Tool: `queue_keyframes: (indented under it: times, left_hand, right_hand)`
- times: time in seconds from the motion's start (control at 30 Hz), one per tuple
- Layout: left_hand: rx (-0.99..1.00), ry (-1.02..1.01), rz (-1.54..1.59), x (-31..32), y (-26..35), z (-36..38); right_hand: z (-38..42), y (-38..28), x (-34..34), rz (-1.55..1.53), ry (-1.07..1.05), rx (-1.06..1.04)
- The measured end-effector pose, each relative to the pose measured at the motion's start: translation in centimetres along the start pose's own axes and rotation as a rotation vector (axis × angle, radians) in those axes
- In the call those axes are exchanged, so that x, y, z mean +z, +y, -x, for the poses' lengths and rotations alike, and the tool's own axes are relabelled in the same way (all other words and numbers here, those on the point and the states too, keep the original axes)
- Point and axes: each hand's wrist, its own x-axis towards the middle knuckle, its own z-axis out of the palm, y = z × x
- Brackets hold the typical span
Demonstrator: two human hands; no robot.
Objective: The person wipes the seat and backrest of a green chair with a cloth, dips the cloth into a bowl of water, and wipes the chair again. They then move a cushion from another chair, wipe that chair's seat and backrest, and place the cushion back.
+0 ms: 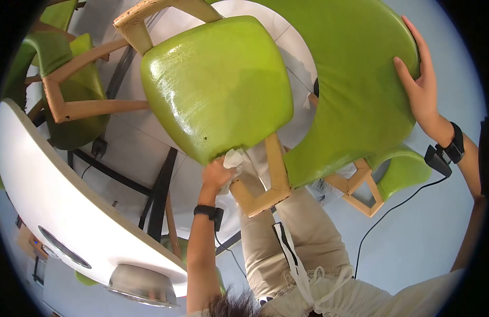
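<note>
A green padded chair with wooden arms fills the middle; its seat (218, 84) is glossy, with wet-looking streaks on the left and a small dark hole near the lower edge. My left hand (217, 174) is closed around a crumpled white cloth (234, 158), pressed at the seat's near edge beside a wooden armrest (265, 198). To the right curves the chair's large green backrest (360, 79). My right hand (425, 92) grips its outer edge, thumb on the face and fingers along the rim. Both wrists wear black bands with cables.
On the left stands a white round table (70, 185) with a metal bowl (141, 285) at its edge. Black table legs (162, 195) reach down beneath it. Another green chair (78, 100) is at upper left, and more green and wood furniture (397, 171) shows at right.
</note>
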Motion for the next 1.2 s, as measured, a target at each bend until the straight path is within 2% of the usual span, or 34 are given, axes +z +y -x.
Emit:
queue_keyframes:
  times: [0.1, 0.17, 0.23, 0.3, 0.33, 0.37, 0.4, 0.5, 0.6, 0.67, 0.77, 0.87, 0.97, 1.0, 1.1, 1.17, 1.2]
  left_hand:
    - [0.1, -0.119, 0.194, -1.6, 1.5, 4.2]
    - [0.14, -0.151, 0.268, -2.1, 3.5, 9.2]
    - [0.266, -0.072, 0.305, -3.0, 5.3, 14.0]
    - [0.353, -0.007, 0.32, -2.8, 6.1, 15.4]
    - [0.363, 0.012, 0.316, -2.4, 6.1, 15.8]
    - [0.373, 0.028, 0.312, -2.0, 6.2, 16.0]
    - [0.356, 0.137, 0.318, -0.5, 5.2, 15.0]
    - [0.059, 0.053, 0.302, 0.1, 3.8, 9.8]
    - [0.073, 0.149, 0.211, 2.5, -0.7, 2.5]
    - [0.072, 0.186, 0.151, 4.2, -4.1, -1.7]
    - [0.157, 0.217, 0.036, 3.0, -2.7, -1.1]
    - [0.071, 0.034, 0.026, 0.0, 1.3, 5.2]
    - [0.422, 0.188, 0.036, -1.6, 4.8, 11.8]
    - [0.402, 0.162, 0.03, -1.8, 5.9, 12.5]
    - [0.368, 0.061, 0.065, -1.2, 8.5, 12.8]
    - [0.384, -0.045, 0.15, -0.2, 10.8, 9.8]
    - [0.4, -0.034, 0.097, 0.3, 12.3, 8.4]
  right_hand:
    - [-0.2, 0.3, -0.1, 0.118, 0.035, -0.083]
    - [-0.3, -3.3, 2.0, 0.302, 0.185, -0.13]
    - [-0.5, -4.1, 1.6, 0.337, 0.165, -0.062]
    - [-0.2, -2.0, -0.7, 0.226, -0.037, 0.127]
    - [-0.2, -1.7, -0.6, 0.226, -0.013, 0.085]
    - [-0.1, -1.4, -0.4, 0.225, 0.011, 0.045]
    - [0.0, -1.2, -0.2, 0.226, 0.035, 0.007]
    - [-0.2, -1.4, -0.2, 0.177, 0.016, 0.011]
    - [-0.5, -0.8, -0.3, 0.15, 0.003, -0.077]
    - [-0.4, -0.8, -0.3, 0.163, -0.001, -0.043]
    - [-0.3, -0.8, 0.3, 0.083, 0.03, -0.03]
    - [-0.2, -1.7, 0.3, 0.09, 0.02, -0.022]
    - [-0.5, -2.4, -0.1, 0.155, 0.017, 0.023]
    - [-0.4, -2.7, -0.2, 0.173, 0.016, 0.051]
    - [-0.4, -3.7, -0.1, 0.212, 0.025, -0.048]
    - [-0.6, -2.2, -0.6, 0.172, 0.006, -0.048]
    - [-0.7, -1.4, -0.8, 0.14, -0.011, -0.033]
